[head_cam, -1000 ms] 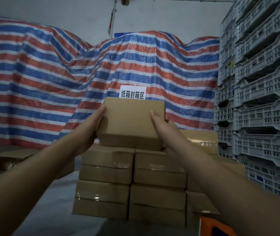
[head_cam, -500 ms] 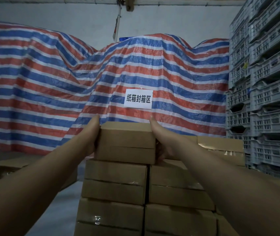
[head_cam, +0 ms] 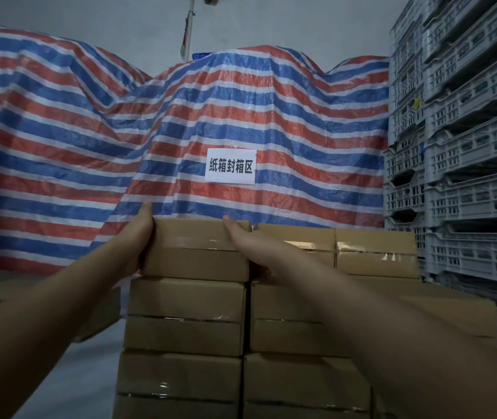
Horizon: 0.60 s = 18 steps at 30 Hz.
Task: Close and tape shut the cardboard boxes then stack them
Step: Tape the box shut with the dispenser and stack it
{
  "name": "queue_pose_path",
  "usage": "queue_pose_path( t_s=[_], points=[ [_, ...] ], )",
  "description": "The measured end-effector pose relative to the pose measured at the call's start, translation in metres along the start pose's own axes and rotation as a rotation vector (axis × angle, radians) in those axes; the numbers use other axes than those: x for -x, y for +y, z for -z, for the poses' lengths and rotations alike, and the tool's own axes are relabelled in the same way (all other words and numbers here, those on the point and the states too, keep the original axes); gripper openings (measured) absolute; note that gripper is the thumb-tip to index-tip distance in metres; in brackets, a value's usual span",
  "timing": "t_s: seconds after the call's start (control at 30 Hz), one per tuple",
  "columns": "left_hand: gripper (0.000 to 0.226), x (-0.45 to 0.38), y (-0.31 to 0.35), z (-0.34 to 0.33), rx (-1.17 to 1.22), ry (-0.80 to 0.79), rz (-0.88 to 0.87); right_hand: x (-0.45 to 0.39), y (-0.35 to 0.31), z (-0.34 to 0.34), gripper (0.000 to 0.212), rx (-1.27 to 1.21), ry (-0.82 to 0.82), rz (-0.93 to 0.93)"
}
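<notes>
A taped brown cardboard box (head_cam: 199, 252) sits on top of the left column of a stack of taped boxes (head_cam: 186, 316). My left hand (head_cam: 140, 237) holds its left end, thumb along the top edge. My right hand (head_cam: 245, 246) holds its right end, thumb on top and fingers down in the gap beside the neighbouring top box (head_cam: 295, 240). Both forearms reach in from the bottom of the view. The fingers of both hands are mostly hidden behind the box.
More taped boxes (head_cam: 374, 252) fill the top row to the right. Grey plastic crates (head_cam: 468, 176) tower at the right. A red, white and blue striped tarp (head_cam: 90, 146) with a white sign (head_cam: 230, 166) hangs behind. Another cardboard box (head_cam: 102, 309) lies low at the left.
The box has come down from mid-air onto the left column of the stack, level with the top row. Both hands stayed at its ends.
</notes>
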<state>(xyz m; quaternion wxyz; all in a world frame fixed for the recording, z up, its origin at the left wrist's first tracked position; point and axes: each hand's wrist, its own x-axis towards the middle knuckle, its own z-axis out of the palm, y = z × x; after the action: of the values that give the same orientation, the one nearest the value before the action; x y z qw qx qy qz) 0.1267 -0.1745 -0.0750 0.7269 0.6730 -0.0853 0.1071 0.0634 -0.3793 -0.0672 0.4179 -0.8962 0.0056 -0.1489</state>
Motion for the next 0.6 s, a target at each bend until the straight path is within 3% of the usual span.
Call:
queue_pose_path(
  t_s=[0.13,0.27,0.33,0.4,0.5,0.6],
  points=[
    [0.075,0.008,-0.002,-0.007,-0.176,0.185,-0.081,0.005,0.001,0.001,0.099,0.081,0.057,0.036],
    [0.052,0.033,-0.008,-0.013,-0.51,0.323,-0.545,0.018,-0.001,0.017,0.093,0.136,0.124,0.079],
    [0.046,0.052,-0.005,-0.019,-0.565,0.371,-0.718,0.028,0.001,0.027,0.087,0.138,0.187,0.106],
    [0.043,0.074,0.001,-0.027,-0.544,0.324,-0.799,0.04,0.005,0.036,0.076,0.134,0.28,0.154],
    [0.049,0.11,0.004,-0.038,-0.578,0.225,-0.889,0.066,0.014,0.044,0.043,0.09,0.457,0.286],
    [0.045,0.145,-0.002,-0.046,-0.571,0.12,-0.871,0.101,0.024,0.048,0.035,0.07,0.574,0.381]
  ],
)
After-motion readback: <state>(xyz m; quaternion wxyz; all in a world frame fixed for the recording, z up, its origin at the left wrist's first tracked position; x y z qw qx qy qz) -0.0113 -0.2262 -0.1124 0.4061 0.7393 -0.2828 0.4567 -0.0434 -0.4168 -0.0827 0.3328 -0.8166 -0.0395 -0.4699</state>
